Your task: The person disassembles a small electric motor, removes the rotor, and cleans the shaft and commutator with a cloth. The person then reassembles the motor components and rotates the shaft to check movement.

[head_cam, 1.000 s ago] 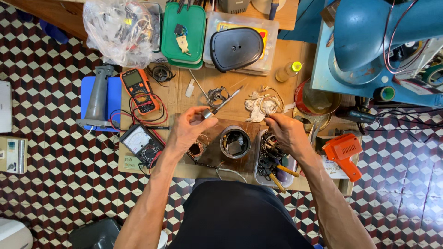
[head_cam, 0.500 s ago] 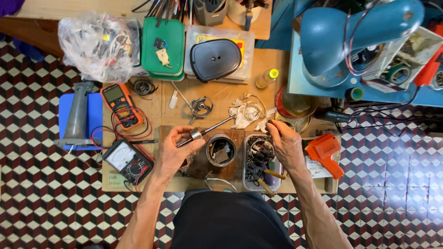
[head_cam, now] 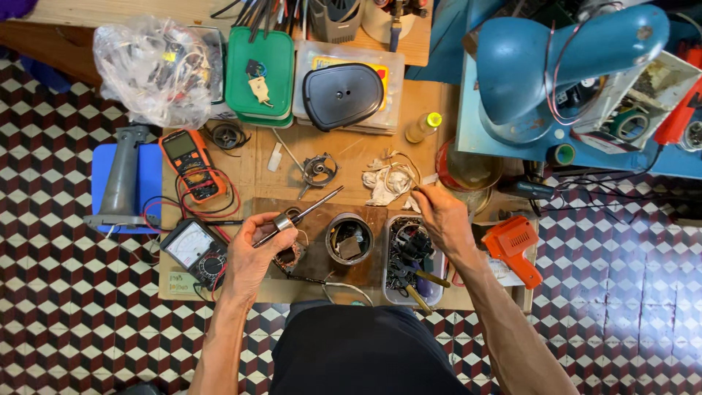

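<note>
Metal shaft [head_cam: 296, 218] in left hand [head_cam: 256, 256]; right hand [head_cam: 441, 213] beside crumpled rag [head_cam: 385, 183]

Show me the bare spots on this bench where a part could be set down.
Bare wood lies between the orange multimeter and the white rag, around the small metal ring part. A smaller patch sits below the black oval cover, beside the yellow-capped bottle. The front edge, by the left hand and the right hand, is crowded.

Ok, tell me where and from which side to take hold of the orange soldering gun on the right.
Probably by the handle of the orange soldering gun, the long end slanting toward the near table edge. Come from above and the near right: the right hand is to its left, and that end looks free of clutter.
</note>
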